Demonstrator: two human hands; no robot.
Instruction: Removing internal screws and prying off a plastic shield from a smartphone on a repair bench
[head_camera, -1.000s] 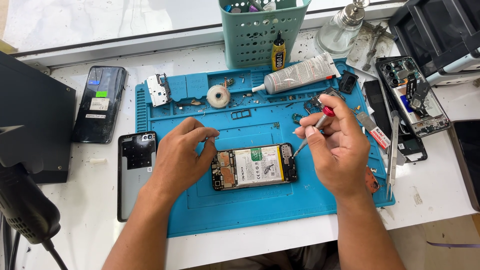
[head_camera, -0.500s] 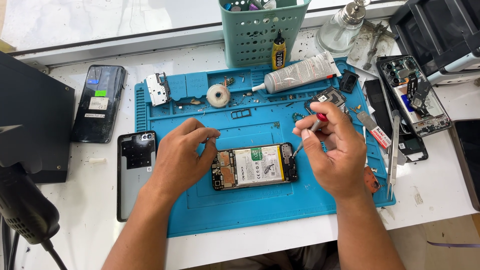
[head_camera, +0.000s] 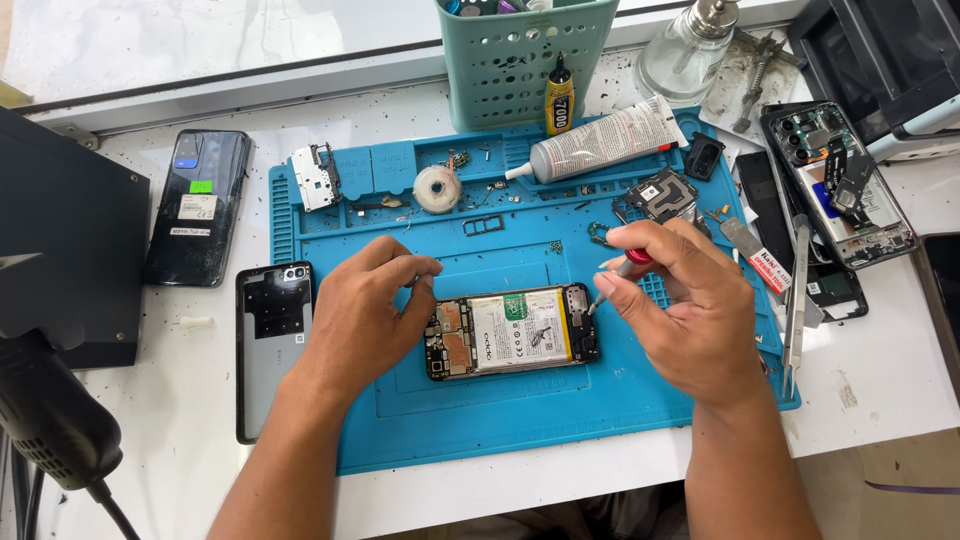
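1. Your left hand (head_camera: 365, 310) rested on the blue work mat (head_camera: 420, 430) at the left end of the opened phone (head_camera: 513, 332); its fingers were curled narrow, thumb and forefinger pinched together just above the phone's top corner; whether anything sat between them, you could not tell.
2. Your right hand (head_camera: 690, 310) gripped a small screwdriver (head_camera: 612, 283) with a red collar, fingers closed tight round it; its tip touched the phone's right end.
3. The opened phone lay flat near the mat's middle, between your 2 hands, battery and boards showing.
4. Behind it on the mat lay a white tape roll (head_camera: 437, 187), a grey glue tube (head_camera: 600, 145), a small black-and-yellow glue bottle (head_camera: 559, 100) and a dark loose module (head_camera: 662, 195); scattered small parts sat near them, too small to make out.
5. A teal basket (head_camera: 525, 60) stood at the mat's back edge, its top cut off by the frame.
6. To the left, off the mat, lay a black phone (head_camera: 197, 205) and a back cover (head_camera: 272, 345) just beside your left wrist; a black box (head_camera: 60, 250) and a dark tool (head_camera: 50, 420) were partly cut off.
7. To the right lay tweezers (head_camera: 797, 300), a second opened phone (head_camera: 840, 185) and a glass bottle (head_camera: 688, 55); your right hand hid part of the mat there.
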